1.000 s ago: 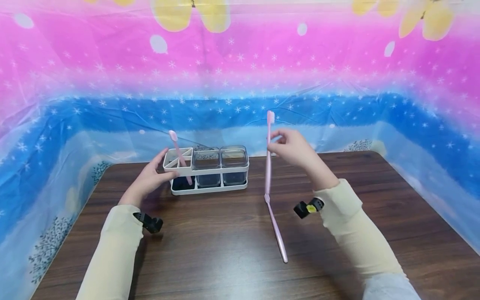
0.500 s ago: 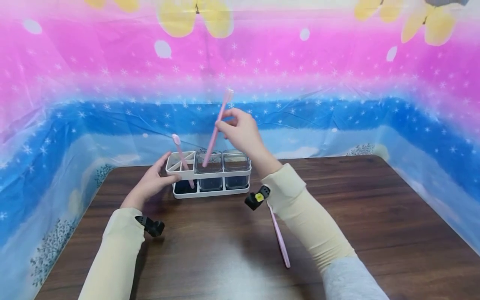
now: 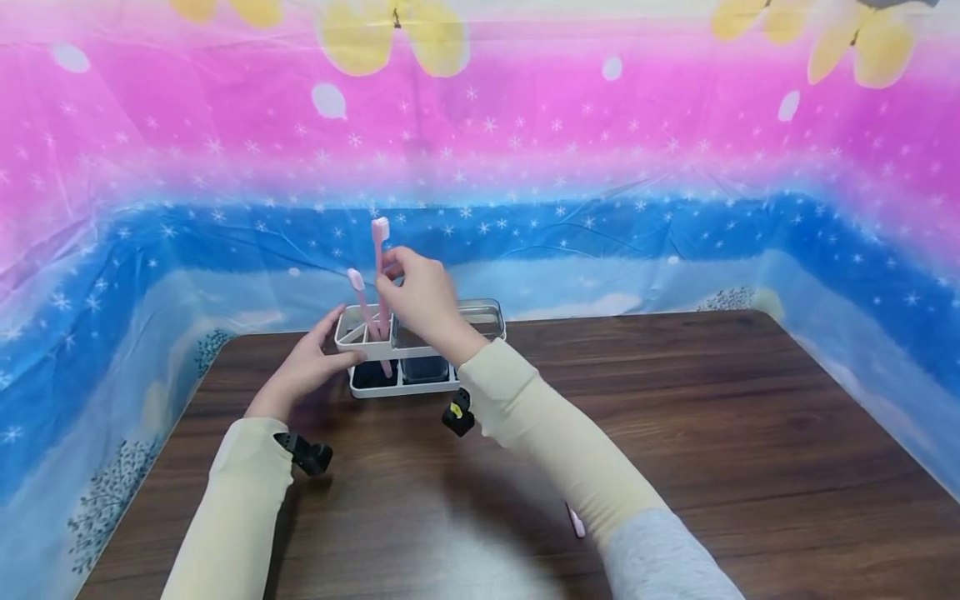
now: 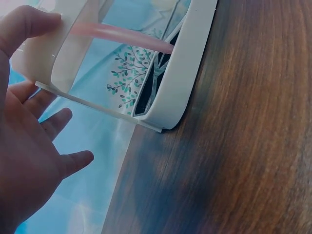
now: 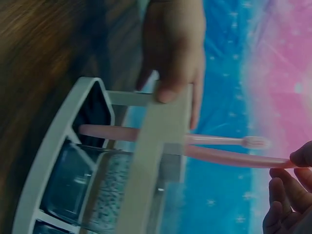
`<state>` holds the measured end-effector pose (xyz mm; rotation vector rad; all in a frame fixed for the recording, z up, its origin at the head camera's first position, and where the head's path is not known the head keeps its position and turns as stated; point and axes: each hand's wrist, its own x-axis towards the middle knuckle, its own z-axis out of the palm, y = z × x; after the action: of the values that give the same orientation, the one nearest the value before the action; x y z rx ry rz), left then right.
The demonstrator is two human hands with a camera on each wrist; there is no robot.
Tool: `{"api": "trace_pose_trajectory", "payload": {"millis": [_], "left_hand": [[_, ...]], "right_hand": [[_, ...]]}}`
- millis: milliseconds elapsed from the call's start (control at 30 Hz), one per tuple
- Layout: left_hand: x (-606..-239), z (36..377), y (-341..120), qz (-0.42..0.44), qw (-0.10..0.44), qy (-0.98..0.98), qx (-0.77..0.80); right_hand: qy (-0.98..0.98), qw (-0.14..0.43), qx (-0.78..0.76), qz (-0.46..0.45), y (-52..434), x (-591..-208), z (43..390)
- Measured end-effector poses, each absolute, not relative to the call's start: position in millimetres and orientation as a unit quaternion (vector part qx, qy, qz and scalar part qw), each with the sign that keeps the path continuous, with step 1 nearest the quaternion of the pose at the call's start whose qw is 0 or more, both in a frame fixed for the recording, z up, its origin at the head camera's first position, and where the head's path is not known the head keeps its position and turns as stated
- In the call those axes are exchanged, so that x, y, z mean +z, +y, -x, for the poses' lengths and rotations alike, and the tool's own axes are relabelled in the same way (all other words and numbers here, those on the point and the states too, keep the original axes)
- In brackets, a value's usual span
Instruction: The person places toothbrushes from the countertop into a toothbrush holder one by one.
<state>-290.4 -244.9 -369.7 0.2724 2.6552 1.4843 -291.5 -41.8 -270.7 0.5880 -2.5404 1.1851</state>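
A white toothbrush holder (image 3: 372,347) with a divided left section stands on the table. My left hand (image 3: 300,367) grips its left end, thumb on the front of the upper rim and some fingers behind, as the left wrist view shows. One pink toothbrush (image 3: 356,280) leans in the divided section, its handle end down at the dark base. My right hand (image 3: 423,292) pinches a second pink toothbrush (image 3: 380,230) below its head, bristles up. In the right wrist view this held brush (image 5: 234,158) has its lower handle within the upper frame, beside the first brush.
Clear cups (image 3: 483,315) fill the holder's other sections, partly behind my right hand. A third pink toothbrush (image 3: 576,522) lies on the wooden table (image 3: 675,417), mostly covered by my right forearm. A patterned cloth (image 3: 562,150) hangs behind the table.
My right hand has carried the pinched toothbrush left from over the table, past the cups, and lowered it to the divided section. My left hand stays at the holder's end.
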Motion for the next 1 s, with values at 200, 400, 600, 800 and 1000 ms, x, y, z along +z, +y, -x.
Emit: {"api": "trace_pose_trajectory", "payload": {"millis": [200,400,600,800,1000], "left_hand": [[-370.1,288.8,-245.4,-0.08,0.044,0.87,0.485],[-369.6,289.6,-243.7,-0.079,0.044,0.869,0.486],[-370.6,288.7,-244.3,-0.084,0.042,0.865,0.492],[-370.7,288.0,-244.5,-0.087,0.04,0.867,0.49],[-368.9,287.9,-243.7,-0.09,0.042,0.861,0.499]], "right_hand": [[-0.894,0.123,0.387,-0.191,-48.7,-288.6,295.2],[-0.909,0.118,0.356,-0.183,-51.9,-303.7,300.0],[-0.912,0.1,0.357,-0.175,-52.3,-316.5,303.0],[-0.914,0.092,0.357,-0.173,-52.0,-325.4,304.8],[-0.914,0.086,0.359,-0.169,-52.8,-327.9,306.5]]}}
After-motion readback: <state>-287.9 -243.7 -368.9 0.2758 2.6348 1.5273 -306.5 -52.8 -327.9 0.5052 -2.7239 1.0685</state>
